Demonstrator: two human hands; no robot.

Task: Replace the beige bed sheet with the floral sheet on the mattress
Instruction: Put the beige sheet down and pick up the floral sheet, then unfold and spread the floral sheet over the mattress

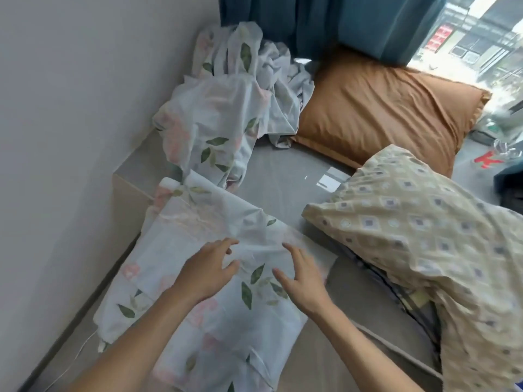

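A folded floral sheet (203,278), white with pink flowers and green leaves, lies at the near left. My left hand (206,270) and my right hand (302,275) hover over or rest on it, fingers spread and loosely bent, holding nothing. More floral fabric (226,114) lies crumpled against the wall farther back. The grey-beige surface of the mattress (376,306) shows at the right of the folded sheet.
A brown pillow (382,108) lies at the back by the teal curtain (325,21). A beige diamond-patterned pillow or quilt (424,236) covers the right side. A glossy grey ledge (283,176) runs between them. The white wall (70,137) bounds the left.
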